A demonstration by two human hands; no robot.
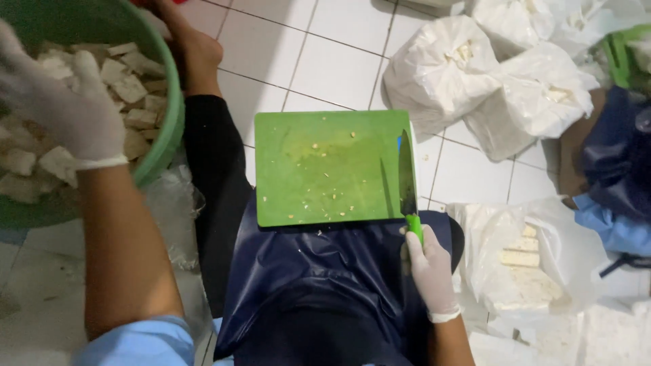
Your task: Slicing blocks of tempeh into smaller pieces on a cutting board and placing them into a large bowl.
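Right grip (429, 261) clenched on green-handled knife (407, 183), blade resting on green cutting board (319, 169); left grip (57, 102) released above tub (163, 146) of cut white chunks (132, 88).

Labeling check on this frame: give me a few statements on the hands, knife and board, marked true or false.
1. The right hand holds a knife by its green handle. True.
2. The knife blade is cutting through a large white block on the cutting board. False: the green board carries only small crumbs, and the blade lies along its right edge.
3. The left hand is over the green basin of pale cut pieces. True.
4. Both hands are bare. False: both wear white gloves.
5. White plastic bags lie on the tiled floor beyond the board. True.
6. The board rests on the tiled floor. False: it rests on the dark blue apron over the person's lap.
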